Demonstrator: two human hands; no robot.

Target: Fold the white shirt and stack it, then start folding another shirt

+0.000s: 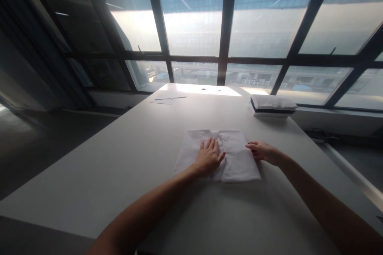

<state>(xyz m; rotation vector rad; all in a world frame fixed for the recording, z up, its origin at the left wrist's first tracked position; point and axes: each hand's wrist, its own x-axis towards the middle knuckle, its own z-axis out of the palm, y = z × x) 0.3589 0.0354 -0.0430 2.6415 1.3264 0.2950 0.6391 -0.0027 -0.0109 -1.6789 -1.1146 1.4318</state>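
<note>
A folded white cloth (239, 163), which looks like a garment, lies on the table in front of me. Its two folded sides come together near the middle. My left hand (208, 155) rests flat on the cloth left of that join, fingers spread. At the right edge of the cloth, my right hand (263, 152) has its fingers bent around the border, pinching it lightly. The underside of that grip is partly hidden.
The white table (125, 159) reaches toward the large windows (194, 32). A stack of folded cloths (273, 105), white and dark, sits at the far right. Thin white sheets (170, 97) lie at the far left. A dark curtain (38, 44) hangs at the left.
</note>
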